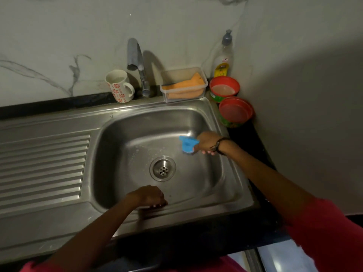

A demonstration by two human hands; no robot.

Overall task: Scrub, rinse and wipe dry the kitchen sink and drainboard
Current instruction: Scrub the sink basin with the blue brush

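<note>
The right hand (207, 143) reaches into the stainless steel sink (157, 160) near its right wall, its fingers curled round a blue cloth (188, 144) that sticks out leftward from the grip and sits against the inner right side of the basin, up and to the right of the round drain strainer (162, 168). A dark band circles that wrist. The left hand (149, 196) rests at the sink's near rim, its fingers bent over the edge with the fingertips on the flat steel lip (whether they press or merely lie there cannot be told). A few water drops speckle the basin floor left of the drain. The ribbed drainboard (43, 165) stretches to the left of the basin. Behind the sink stand a chrome tap (137, 63), a white mug with red flowers (118, 86) to its left, and a clear plastic box (183, 84) holding an orange cloth (186, 86) to its right. Further right, in the corner, are a dish soap bottle (224, 55) and two red-rimmed tubs (225, 88), one in front of the other.
</note>
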